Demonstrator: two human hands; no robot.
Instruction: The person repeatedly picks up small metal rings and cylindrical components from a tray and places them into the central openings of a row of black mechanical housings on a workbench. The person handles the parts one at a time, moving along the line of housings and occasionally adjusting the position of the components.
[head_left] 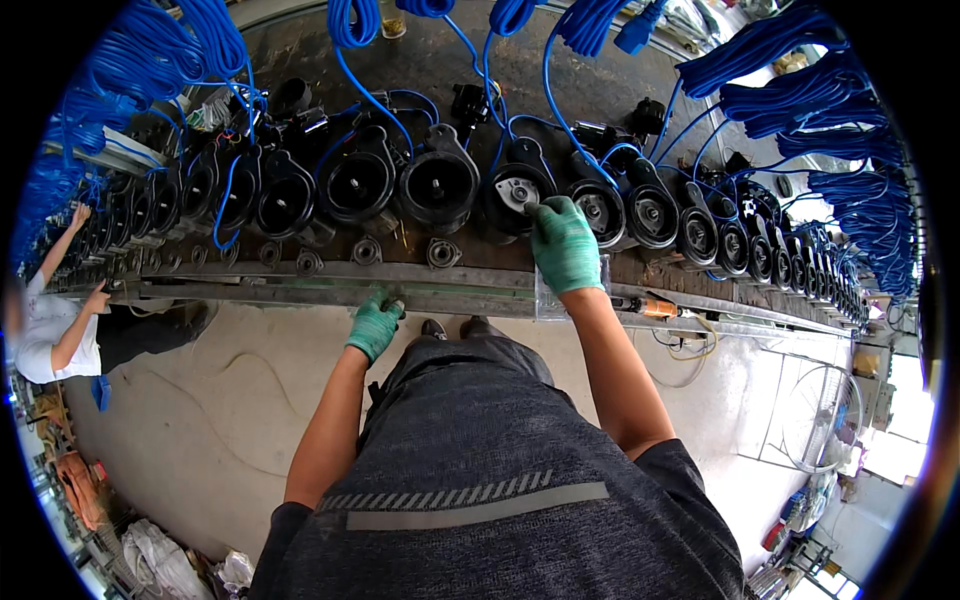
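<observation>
My right hand (563,243), in a green glove, reaches up to a black round pump housing (516,192) on the workbench, its fingertips on the housing's grey metal centre plate. Whether the fingers pinch a small part there is hidden. My left hand (375,323), also green-gloved, rests closed on the front metal rail of the bench (300,290). A long row of similar black housings (437,187) with blue cables (370,100) runs along the bench to both sides.
Small metal flanges (443,254) lie along the bench in front of the housings. An orange-tipped power tool (655,307) lies on the rail at right. Coiled blue cables (800,90) hang above. Another person (55,330) works at far left. A wire fan guard (825,415) stands on the floor.
</observation>
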